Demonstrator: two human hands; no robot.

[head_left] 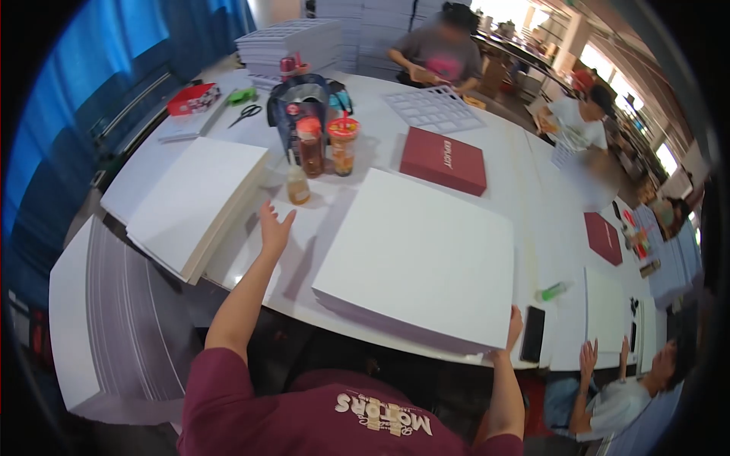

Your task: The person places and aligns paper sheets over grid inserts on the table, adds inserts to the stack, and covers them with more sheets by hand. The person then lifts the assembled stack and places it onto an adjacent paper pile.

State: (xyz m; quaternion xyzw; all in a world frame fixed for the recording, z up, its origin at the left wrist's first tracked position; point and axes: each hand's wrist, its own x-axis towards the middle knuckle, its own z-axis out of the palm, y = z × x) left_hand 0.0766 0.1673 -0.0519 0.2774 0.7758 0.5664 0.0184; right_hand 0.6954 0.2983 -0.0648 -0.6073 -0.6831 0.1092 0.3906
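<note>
My left hand reaches over the table with its fingers spread and nothing in them. It is close to a small bottle of amber liquid, apart from it. To its left lies a stack of white sheets. A large, thick white stack lies in front of me, near the table's front edge. My right hand is against the right side of this stack, near its front corner. The right fingers look stretched out along the side, partly hidden.
A dark red box lies behind the large stack. Drinks, including an orange cup, stand by a dark bag. Scissors lie at the back left. A black phone is right of my right hand. Other people sit around the table.
</note>
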